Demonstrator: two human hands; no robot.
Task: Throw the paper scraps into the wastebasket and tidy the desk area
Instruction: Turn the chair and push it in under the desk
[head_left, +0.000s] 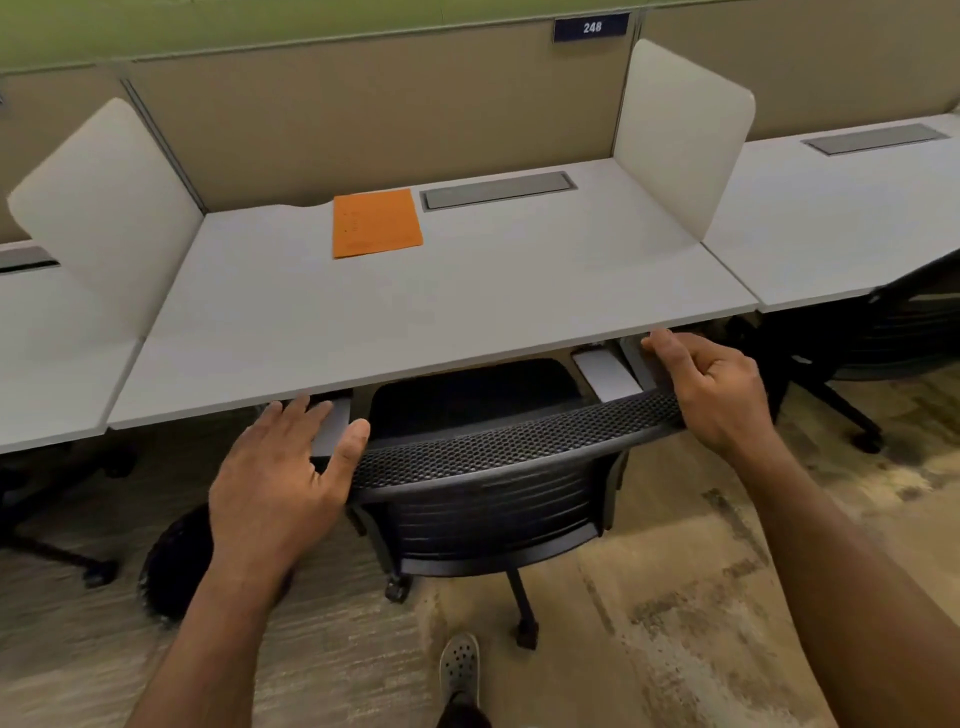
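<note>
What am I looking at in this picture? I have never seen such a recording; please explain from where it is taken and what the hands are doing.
There is no machine here. A person wears a camera on the head, so the single picture looks forward and down at that person's own two bare hands.

The left hand and the right hand rest on the two ends of the mesh back of a black chair, which is tucked partly under a grey desk. Both hands are open and neither holds anything loose.

On the desk lies one orange folder, flat, near the back. I see no paper scraps on it. A dark round shape on the floor at the left, partly hidden by the left arm, may be the wastebasket. A shoe shows at the bottom.
</note>
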